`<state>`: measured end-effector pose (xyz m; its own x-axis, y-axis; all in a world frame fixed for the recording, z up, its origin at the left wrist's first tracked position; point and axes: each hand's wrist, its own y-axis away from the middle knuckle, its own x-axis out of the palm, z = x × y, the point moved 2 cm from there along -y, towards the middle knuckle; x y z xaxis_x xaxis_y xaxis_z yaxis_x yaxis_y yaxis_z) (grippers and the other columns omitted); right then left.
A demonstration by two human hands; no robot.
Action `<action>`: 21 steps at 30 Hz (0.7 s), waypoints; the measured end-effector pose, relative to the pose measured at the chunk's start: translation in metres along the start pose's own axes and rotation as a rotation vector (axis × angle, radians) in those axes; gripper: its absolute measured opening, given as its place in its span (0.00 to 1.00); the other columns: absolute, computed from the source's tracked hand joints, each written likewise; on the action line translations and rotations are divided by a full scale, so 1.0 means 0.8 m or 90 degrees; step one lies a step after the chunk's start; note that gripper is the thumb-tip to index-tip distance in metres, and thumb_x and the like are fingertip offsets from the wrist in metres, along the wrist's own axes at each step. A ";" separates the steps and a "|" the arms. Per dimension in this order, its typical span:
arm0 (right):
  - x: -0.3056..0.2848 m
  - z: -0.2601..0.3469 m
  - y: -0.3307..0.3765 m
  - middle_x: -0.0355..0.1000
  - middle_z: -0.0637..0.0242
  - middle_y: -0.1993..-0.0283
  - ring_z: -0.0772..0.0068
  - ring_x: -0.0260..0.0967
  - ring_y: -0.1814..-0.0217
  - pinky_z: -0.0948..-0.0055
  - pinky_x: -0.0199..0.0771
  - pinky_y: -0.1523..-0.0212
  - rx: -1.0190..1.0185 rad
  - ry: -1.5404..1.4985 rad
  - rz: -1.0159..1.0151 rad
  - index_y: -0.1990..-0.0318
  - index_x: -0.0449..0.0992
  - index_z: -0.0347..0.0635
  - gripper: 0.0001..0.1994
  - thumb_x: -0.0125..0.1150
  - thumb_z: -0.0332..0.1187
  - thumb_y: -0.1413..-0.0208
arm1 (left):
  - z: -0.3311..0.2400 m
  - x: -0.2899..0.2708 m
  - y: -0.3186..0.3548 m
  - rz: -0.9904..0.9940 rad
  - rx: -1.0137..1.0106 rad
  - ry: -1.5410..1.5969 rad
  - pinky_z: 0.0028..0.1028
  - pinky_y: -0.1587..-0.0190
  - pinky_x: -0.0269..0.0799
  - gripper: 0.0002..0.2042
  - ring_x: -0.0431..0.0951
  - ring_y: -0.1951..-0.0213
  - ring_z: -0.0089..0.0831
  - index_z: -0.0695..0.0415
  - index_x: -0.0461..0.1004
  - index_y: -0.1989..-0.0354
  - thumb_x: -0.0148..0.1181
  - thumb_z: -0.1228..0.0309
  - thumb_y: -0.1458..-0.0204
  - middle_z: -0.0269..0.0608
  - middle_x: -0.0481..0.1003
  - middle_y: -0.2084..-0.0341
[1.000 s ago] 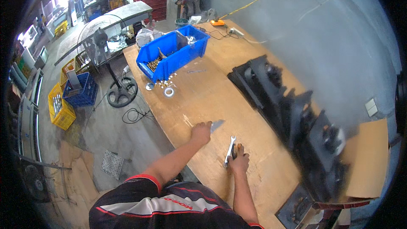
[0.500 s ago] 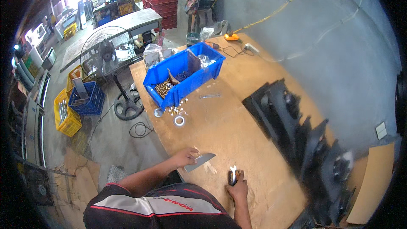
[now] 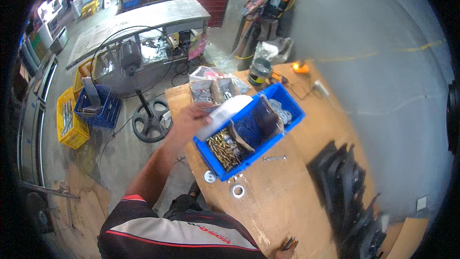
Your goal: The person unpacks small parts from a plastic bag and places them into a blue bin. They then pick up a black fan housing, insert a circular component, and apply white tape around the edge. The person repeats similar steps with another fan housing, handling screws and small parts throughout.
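Note:
My left hand (image 3: 189, 121) reaches out to the near-left side of a long blue bin (image 3: 261, 157). Its fingers are closed on a flat metal plate (image 3: 231, 109), pale and blurred by motion, which overlaps the bin's far left edge. Inside the bin, brass-coloured screws (image 3: 221, 149) fill the near section, small dark parts (image 3: 247, 132) the middle one, and round washers (image 3: 282, 112) the far end. At the lower edge my right hand (image 3: 284, 253) is partly cut off; its fingers are curled round a wrench (image 3: 289, 243), of which only a dark, metallic bit shows.
Beside the bin stand clear bags of hardware (image 3: 211, 91). A tape roll (image 3: 237, 191), a metal disc (image 3: 209, 176) and another wrench (image 3: 275, 158) lie on the wooden table (image 3: 287, 196). Black parts (image 3: 340, 182) are piled at the right. A fan (image 3: 132, 60) stands left.
My left hand has carried the metal plate forward from the table's near edge to the blue bin. The view has shifted, and my right hand now sits lower in the picture.

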<state>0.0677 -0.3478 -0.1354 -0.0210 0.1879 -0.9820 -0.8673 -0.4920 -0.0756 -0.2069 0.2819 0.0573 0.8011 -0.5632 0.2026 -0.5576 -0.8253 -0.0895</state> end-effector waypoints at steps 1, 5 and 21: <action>-0.004 0.013 -0.008 0.65 0.54 0.38 0.56 0.71 0.49 0.61 0.74 0.50 0.072 -0.070 0.010 0.29 0.54 0.43 0.42 0.60 0.24 0.57 | 0.001 -0.040 -0.016 -0.086 -0.010 -0.007 0.29 0.53 0.75 0.22 0.78 0.57 0.27 0.60 0.70 0.43 0.63 0.78 0.48 0.43 0.79 0.58; -0.019 0.089 -0.045 0.67 0.58 0.41 0.62 0.71 0.50 0.66 0.75 0.53 0.289 -0.600 0.027 0.30 0.55 0.42 0.41 0.59 0.21 0.58 | 0.064 -0.179 -0.046 -0.316 -0.040 -0.042 0.28 0.54 0.74 0.23 0.79 0.58 0.29 0.62 0.68 0.41 0.60 0.81 0.47 0.47 0.79 0.60; -0.105 0.890 -0.262 0.51 0.48 0.26 0.53 0.49 0.24 0.64 0.53 0.29 -0.564 -0.631 0.494 0.26 0.46 0.41 0.47 0.62 0.28 0.56 | 0.181 -0.203 -0.042 -0.169 -0.248 -0.542 0.40 0.57 0.76 0.37 0.82 0.63 0.47 0.53 0.61 0.34 0.70 0.66 0.55 0.49 0.81 0.67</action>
<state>-0.1031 0.3449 0.0867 -0.9359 -0.0498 -0.3487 0.0697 -0.9966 -0.0450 -0.2866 0.3954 -0.1134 0.7151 -0.3284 -0.6171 -0.2458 -0.9445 0.2178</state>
